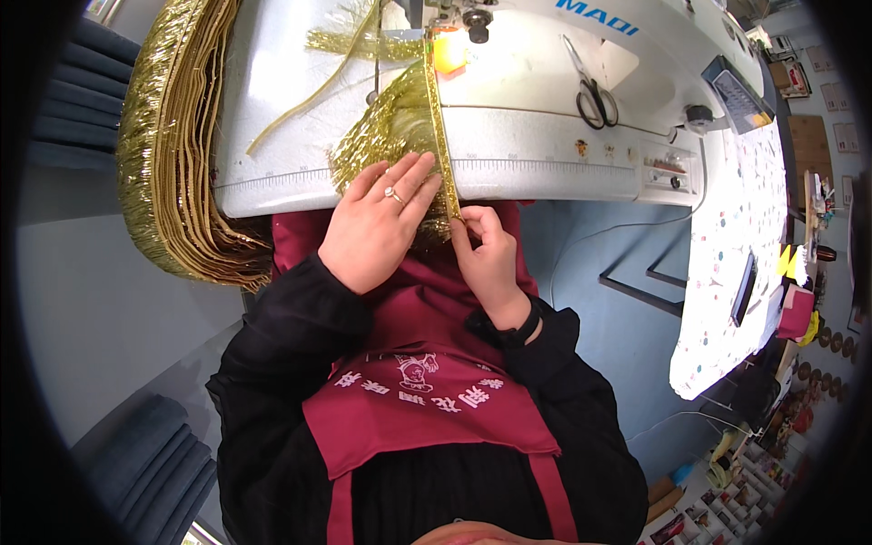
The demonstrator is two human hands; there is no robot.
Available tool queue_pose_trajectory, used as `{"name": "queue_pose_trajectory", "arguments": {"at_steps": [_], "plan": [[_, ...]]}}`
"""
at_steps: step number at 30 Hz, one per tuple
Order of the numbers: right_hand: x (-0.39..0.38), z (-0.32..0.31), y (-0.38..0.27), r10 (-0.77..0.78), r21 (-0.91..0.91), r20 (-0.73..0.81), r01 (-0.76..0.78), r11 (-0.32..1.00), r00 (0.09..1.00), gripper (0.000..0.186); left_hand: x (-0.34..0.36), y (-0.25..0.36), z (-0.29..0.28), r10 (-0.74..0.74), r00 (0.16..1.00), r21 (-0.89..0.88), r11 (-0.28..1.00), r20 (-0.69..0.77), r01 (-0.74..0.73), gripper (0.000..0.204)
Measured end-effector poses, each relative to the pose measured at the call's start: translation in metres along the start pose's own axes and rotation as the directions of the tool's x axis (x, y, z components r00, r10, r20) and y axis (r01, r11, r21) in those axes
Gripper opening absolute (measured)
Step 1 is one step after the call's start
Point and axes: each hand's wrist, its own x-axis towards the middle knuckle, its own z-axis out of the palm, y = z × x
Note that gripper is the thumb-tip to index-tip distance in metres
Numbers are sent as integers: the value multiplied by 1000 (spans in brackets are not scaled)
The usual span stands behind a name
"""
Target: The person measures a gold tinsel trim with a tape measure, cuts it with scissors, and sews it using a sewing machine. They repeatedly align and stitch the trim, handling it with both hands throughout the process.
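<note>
A gold tinsel fringe piece (386, 136) lies on the white sewing machine bed (536, 154), its gold band edge (441, 136) running up to the needle area. My left hand (374, 222), wearing a ring, lies flat on the fringe at the bed's near edge with fingers spread. My right hand (488, 259) pinches the near end of the gold band between thumb and fingers. Both forearms are in black sleeves above a dark red apron.
A thick stack of gold fringe strips (177, 145) hangs over the bed's left side. Scissors (592, 91) lie on the machine at right. A white patterned table (736, 236) stands at the right, with cluttered shelves beyond. Dark blue cushions (150, 463) sit lower left.
</note>
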Motion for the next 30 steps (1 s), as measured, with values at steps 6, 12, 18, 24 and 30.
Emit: {"name": "queue_pose_trajectory", "arguments": {"at_steps": [6, 12, 18, 24, 30], "plan": [[0, -15, -26, -179, 8, 85, 179, 984, 980, 13, -7, -1, 8, 27, 993, 4, 1000, -112, -27, 51], [-5, -45, -93, -587, 195, 422, 563, 803, 691, 16, -3, -5, -3, 60, 972, -70, 995, -229, -78, 44], [-10, -59, -135, -824, 433, 458, 726, 534, 333, 17, -4, -15, -12, 99, 940, -116, 983, -325, -144, 31], [15, -68, -86, -862, -4, 441, 961, 278, 251, 15, -14, -20, -15, 42, 906, -255, 953, -421, -162, 28], [77, -48, 6, -536, -672, 486, 687, 275, 690, 48, -21, -18, -13, -41, 902, -341, 932, -431, -121, 18]]}}
